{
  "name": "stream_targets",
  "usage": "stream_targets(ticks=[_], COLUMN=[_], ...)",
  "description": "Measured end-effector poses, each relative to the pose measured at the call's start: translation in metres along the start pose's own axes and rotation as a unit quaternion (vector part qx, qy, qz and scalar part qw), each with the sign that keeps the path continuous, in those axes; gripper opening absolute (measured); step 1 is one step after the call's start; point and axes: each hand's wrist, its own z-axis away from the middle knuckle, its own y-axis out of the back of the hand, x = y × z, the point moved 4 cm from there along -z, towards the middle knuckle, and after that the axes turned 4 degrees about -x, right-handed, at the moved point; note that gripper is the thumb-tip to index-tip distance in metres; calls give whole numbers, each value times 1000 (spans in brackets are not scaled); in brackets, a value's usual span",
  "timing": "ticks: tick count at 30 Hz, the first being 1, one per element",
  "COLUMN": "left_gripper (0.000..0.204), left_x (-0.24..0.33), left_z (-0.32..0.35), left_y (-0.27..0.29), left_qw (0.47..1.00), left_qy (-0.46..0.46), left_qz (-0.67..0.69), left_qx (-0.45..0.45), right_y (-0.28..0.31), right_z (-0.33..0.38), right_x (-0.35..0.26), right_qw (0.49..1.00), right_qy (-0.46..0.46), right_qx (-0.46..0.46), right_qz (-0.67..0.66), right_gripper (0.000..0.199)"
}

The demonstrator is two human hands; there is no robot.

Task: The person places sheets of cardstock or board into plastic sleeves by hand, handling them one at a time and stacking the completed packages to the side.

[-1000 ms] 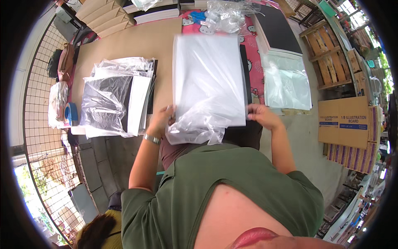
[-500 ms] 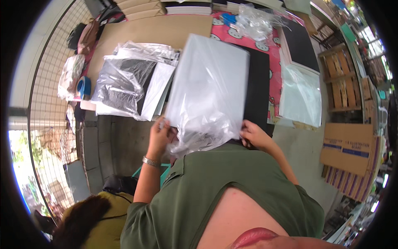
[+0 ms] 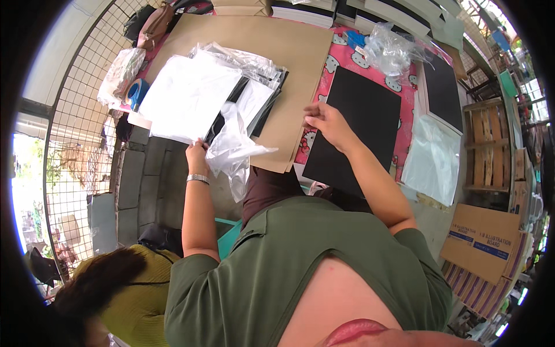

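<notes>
My left hand [image 3: 197, 152] grips the near edge of a board wrapped in a clear plastic bag [image 3: 188, 98], with the bag's loose crumpled end [image 3: 232, 151] hanging beside my fingers. The bagged board lies on a pile of other bagged boards [image 3: 254, 92] at the left of the table. My right hand [image 3: 325, 121] hovers with fingers slightly apart over the left edge of a bare black board [image 3: 357, 127] on the pink patterned tablecloth [image 3: 347, 55]. A large brown sheet of cardboard [image 3: 272, 52] lies between the two.
A crumpled clear bag [image 3: 393, 49] and another black board [image 3: 442, 89] lie at the far right, with flat clear bags [image 3: 433, 159] below. A wire fence [image 3: 81, 115] runs along the left. Another person in a yellow-green top [image 3: 124, 289] sits at lower left. Cardboard boxes [image 3: 483, 243] stand at right.
The bagged board I held up with both hands has gone left onto the pile. My right hand let go and moved to the black board.
</notes>
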Motion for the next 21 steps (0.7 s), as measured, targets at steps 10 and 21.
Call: stream_targets(ticks=[10,21], left_gripper=[40,57], left_x=[99,120], left_z=[163,244], left_y=[-94,-216], left_qw=[924,789], left_qy=[-298,-126], left_qz=[-190,0], left_qx=[-149,-602], right_y=[21,33], right_z=[50,90], right_x=[-40,-82], right_qw=[971,993], right_qy=[191,106], right_qx=[77,-14], right_qz=[118,-48], right_gripper=[37,43])
